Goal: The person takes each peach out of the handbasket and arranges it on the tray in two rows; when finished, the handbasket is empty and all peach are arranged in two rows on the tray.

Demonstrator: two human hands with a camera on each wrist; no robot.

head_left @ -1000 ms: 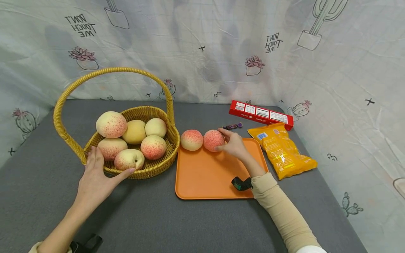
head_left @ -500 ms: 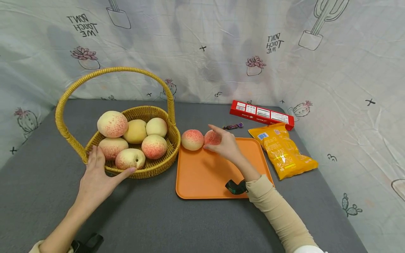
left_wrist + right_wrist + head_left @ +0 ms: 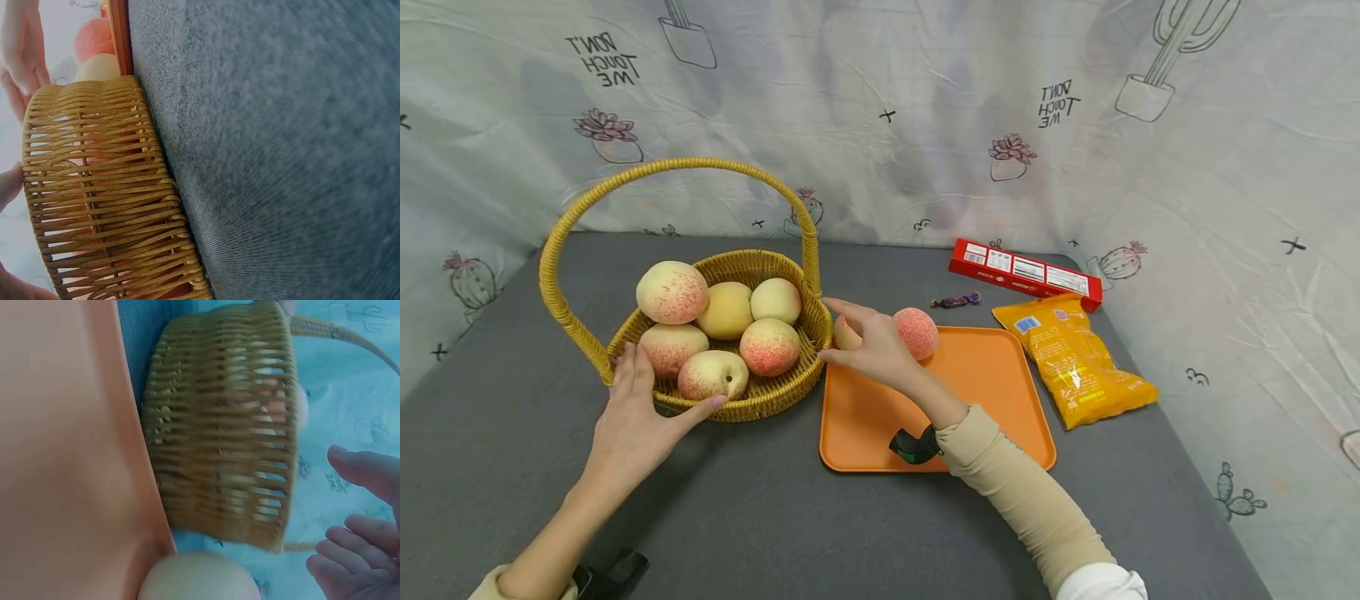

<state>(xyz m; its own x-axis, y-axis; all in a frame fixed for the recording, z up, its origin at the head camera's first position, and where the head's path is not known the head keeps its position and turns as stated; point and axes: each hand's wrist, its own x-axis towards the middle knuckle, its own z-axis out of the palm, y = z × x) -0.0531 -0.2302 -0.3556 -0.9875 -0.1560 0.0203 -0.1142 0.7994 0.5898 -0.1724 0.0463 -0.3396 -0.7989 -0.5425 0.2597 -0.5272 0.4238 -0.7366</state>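
A yellow wicker basket [image 3: 775,406] with a tall arched handle holds several peaches, one speckled peach [image 3: 672,292] piled above the others. My left hand [image 3: 631,429] rests on its left front rim, fingers spread and thumb laid along the front. My right hand [image 3: 882,348] hovers beside the basket's right rim, thumb and fingers apart with nothing between them; the right wrist view shows the fingers [image 3: 356,550] short of the wicker wall. On the orange tray [image 3: 865,429], a pink-red peach [image 3: 916,333] sits in the back left area. A paler peach [image 3: 845,335] beside it is mostly hidden behind my right hand.
A red box [image 3: 1026,273] with white label panels lies at the back right. In front of it is an orange snack bag [image 3: 1075,358], close to the tray's right edge. A purple wrapped candy [image 3: 956,300] lies behind the tray. Printed cloth [image 3: 887,167] hangs behind the table.
My right hand has left the pink-red peach and moved left across the paler one to the basket's right rim. Both peaches stay on the tray; my left hand keeps its place on the basket.
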